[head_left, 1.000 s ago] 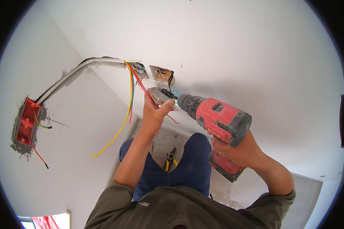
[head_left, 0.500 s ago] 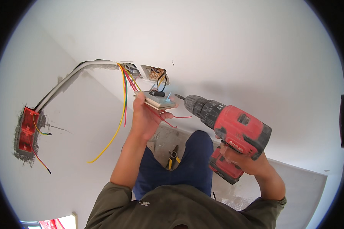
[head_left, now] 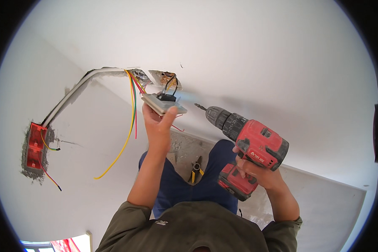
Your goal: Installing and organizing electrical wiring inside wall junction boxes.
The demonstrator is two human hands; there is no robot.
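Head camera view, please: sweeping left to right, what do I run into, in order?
Red double wall box, dangling yellow wire, the person's left hand, yellow-handled pliers, the red drill body. The pale plate and the right hand are left out because they overlap other things.
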